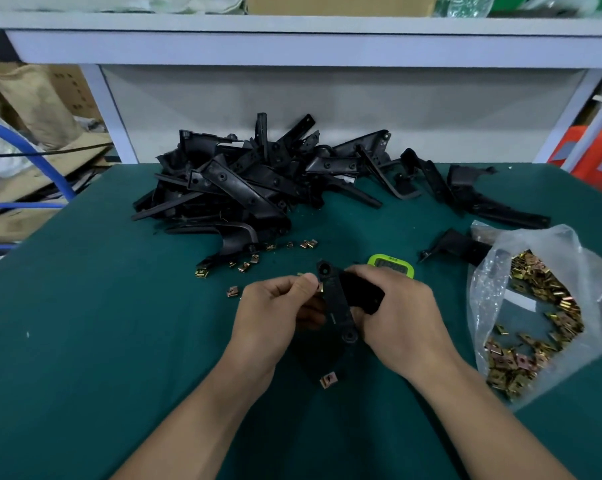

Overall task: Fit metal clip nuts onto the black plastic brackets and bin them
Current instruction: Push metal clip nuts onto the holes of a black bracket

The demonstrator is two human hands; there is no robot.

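Head view: bracket upright, long axis near-far; right hand clamped on it, left hand pinching clip nut against its left edge; bare table left.

We see a worktop covered in matt, dark green cloth-like matting. The heaped brackets look like black moulded plastic with a dull sheen. The loose clip nuts are brassy, shiny metal. Their bag is thin, clear, glossy plastic, crinkled. The timer has a smooth lime-green plastic casing.
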